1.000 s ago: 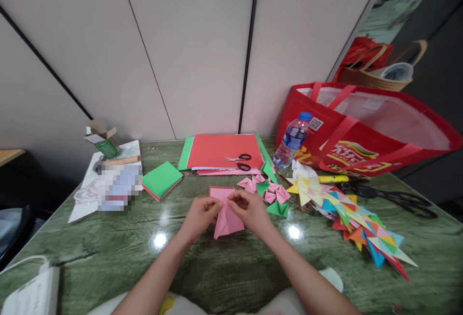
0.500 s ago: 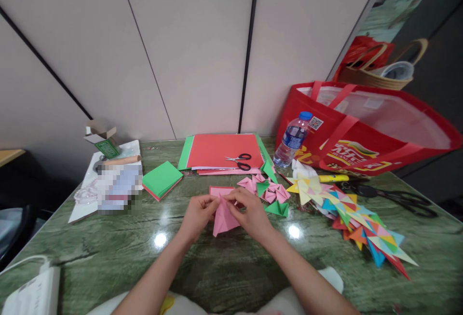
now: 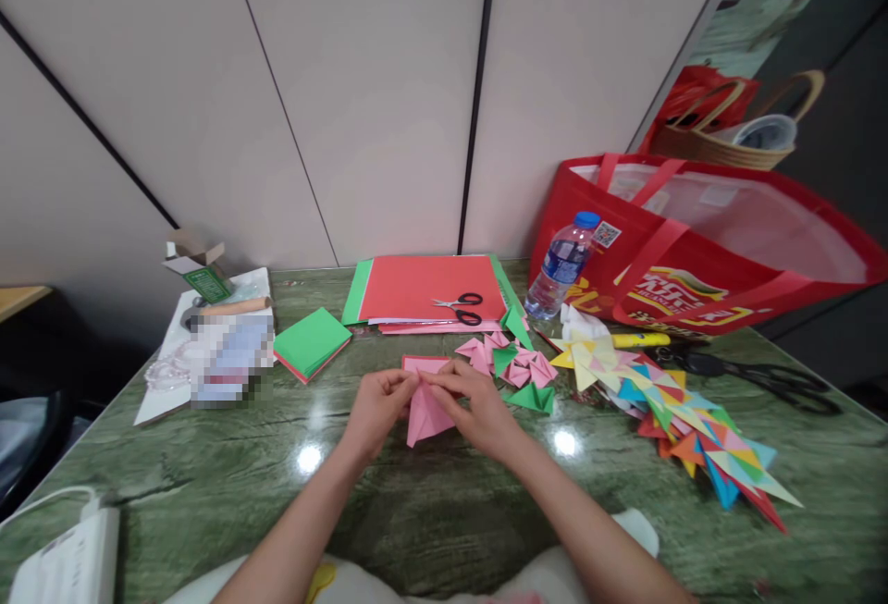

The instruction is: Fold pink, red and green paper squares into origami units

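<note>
Left hand (image 3: 375,412) and right hand (image 3: 482,408), nearly touching, pinch the pink paper (image 3: 425,416) between them; it's creased, left of the folded pieces (image 3: 506,361) (scissors (image 3: 455,306) lie beyond, on a red sheet (image 3: 420,286)).

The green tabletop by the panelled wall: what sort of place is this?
Probably a paper-craft table, home or work unclear: scissors lie on stacked coloured sheets, with folded paper pieces and partly folded pink paper nearby.

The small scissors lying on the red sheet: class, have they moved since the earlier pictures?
No. Judged against the red sheet beneath, the small scissors lie in the same place, near its front right corner, pointing the same way.
</note>
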A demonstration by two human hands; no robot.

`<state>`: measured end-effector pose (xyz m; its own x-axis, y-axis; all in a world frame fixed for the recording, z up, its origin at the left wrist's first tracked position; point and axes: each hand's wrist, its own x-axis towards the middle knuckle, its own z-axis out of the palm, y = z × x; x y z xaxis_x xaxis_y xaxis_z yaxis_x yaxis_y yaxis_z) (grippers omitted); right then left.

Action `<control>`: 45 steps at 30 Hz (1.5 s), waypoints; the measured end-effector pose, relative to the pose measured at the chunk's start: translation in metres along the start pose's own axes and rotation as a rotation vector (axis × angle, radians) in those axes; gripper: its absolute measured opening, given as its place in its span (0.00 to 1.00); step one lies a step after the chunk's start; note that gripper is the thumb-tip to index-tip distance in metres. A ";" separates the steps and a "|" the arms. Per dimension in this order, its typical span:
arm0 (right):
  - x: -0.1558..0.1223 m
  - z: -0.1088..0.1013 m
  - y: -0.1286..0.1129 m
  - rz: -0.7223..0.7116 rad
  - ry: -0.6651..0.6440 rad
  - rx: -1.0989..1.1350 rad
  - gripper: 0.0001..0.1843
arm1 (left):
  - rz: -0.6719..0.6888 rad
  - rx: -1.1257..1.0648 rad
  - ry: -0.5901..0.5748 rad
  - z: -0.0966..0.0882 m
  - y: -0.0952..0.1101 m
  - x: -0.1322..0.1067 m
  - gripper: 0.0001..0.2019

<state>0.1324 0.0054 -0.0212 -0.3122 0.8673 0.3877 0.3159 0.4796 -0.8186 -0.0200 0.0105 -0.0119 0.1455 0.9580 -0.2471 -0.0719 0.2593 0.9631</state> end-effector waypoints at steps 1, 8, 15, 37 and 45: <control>0.000 0.000 -0.001 -0.006 -0.009 0.000 0.14 | 0.003 -0.004 -0.001 0.000 0.000 0.000 0.12; -0.001 0.000 -0.001 0.007 -0.047 0.053 0.18 | 0.008 -0.006 0.007 -0.001 0.000 0.001 0.12; -0.001 -0.001 0.002 0.070 -0.039 0.086 0.14 | 0.003 -0.014 -0.009 0.000 0.001 0.000 0.12; 0.005 -0.004 0.003 0.374 0.044 0.463 0.09 | 0.143 0.425 -0.209 0.004 0.010 -0.007 0.12; 0.005 -0.005 0.003 0.460 0.053 0.553 0.13 | 0.166 0.430 -0.186 0.004 0.005 -0.005 0.10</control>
<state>0.1362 0.0120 -0.0202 -0.2085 0.9772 -0.0393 -0.0992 -0.0611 -0.9932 -0.0167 0.0063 -0.0058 0.3430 0.9339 -0.1012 0.2992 -0.0064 0.9542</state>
